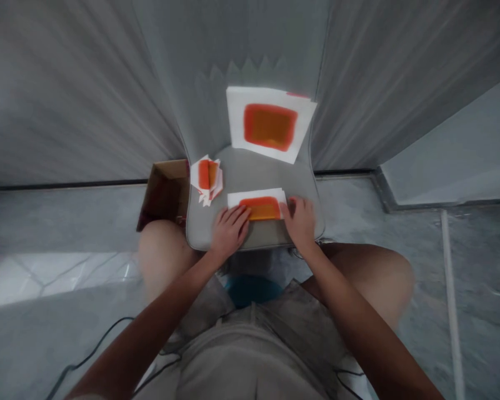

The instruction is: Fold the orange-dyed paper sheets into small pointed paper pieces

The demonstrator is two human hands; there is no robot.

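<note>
A white paper sheet with an orange patch [260, 205], folded into a strip, lies on the grey chair seat [250, 172] in front of me. My left hand [229, 230] rests on its left end with fingers stretched flat. My right hand [300, 222] lies on its right end, fingers flat and pressing down. A stack of flat white sheets with an orange square [270, 123] leans on the chair's back part. A small pile of folded orange-and-white papers [208, 179] sits at the seat's left edge.
A brown cardboard box [164, 191] stands open on the floor left of the chair, by my left knee. Grey curtains hang behind. A black cable [87, 358] runs over the tiled floor at lower left. A white pipe [450, 289] lies on the right.
</note>
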